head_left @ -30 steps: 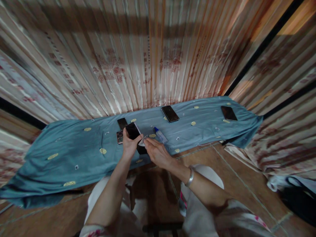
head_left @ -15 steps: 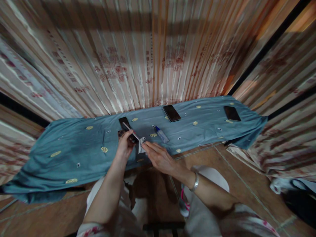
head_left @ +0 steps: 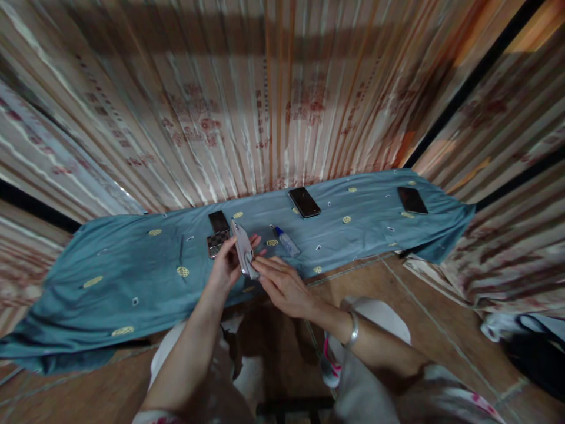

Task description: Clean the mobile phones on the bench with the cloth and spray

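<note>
My left hand [head_left: 224, 266] grips a smartphone [head_left: 241, 240] by its edges, tilted above the cloth-covered surface with its pale side showing and camera lenses at the far end. My right hand [head_left: 286, 288] pinches a small greyish-white wiping cloth [head_left: 249, 257] and presses it against the near half of that phone. Just right of the hands lies a clear squeeze bottle [head_left: 289, 242] with a blue cap. Left of the held phone are a checkered phone case or cover [head_left: 216, 242] and a dark flat phone-like device [head_left: 219, 221].
A blue-green patterned cloth [head_left: 154, 265] covers the long low surface. Another dark phone [head_left: 304, 202] lies at its back middle, and a dark tablet-like device [head_left: 412, 200] at the right end. Pleated curtains [head_left: 238, 118] hang behind. Dark poles [head_left: 472, 88] slant at the sides.
My left hand has turned the phone from edge-on so its pale broad side shows. My right hand and the cloth have moved onto that side, near the lower end.
</note>
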The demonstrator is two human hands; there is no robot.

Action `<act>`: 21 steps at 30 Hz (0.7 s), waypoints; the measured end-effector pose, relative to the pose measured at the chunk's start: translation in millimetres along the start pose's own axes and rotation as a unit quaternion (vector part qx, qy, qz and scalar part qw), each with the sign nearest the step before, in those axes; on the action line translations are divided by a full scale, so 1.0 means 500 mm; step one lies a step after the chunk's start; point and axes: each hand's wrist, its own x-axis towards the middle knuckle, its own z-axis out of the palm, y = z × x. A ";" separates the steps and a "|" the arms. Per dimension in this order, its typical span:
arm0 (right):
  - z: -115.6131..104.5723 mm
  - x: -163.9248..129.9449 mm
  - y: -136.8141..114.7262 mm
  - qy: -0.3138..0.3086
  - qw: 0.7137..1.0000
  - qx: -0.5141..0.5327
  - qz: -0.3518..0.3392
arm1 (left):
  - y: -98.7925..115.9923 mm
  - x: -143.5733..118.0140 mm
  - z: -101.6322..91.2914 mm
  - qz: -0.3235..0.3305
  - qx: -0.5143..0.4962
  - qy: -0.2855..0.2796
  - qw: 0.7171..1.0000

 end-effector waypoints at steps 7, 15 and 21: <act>0.003 0.012 0.040 -0.011 0.998 0.015 0.062 | -0.027 -0.013 0.005 -0.041 0.053 -0.016 0.998; 0.003 0.033 0.055 0.008 0.996 0.030 0.087 | -0.034 -0.022 0.012 -0.035 0.090 -0.018 0.995; 0.002 0.026 0.037 -0.006 0.998 0.029 0.060 | -0.028 -0.012 0.001 -0.032 0.082 -0.005 0.996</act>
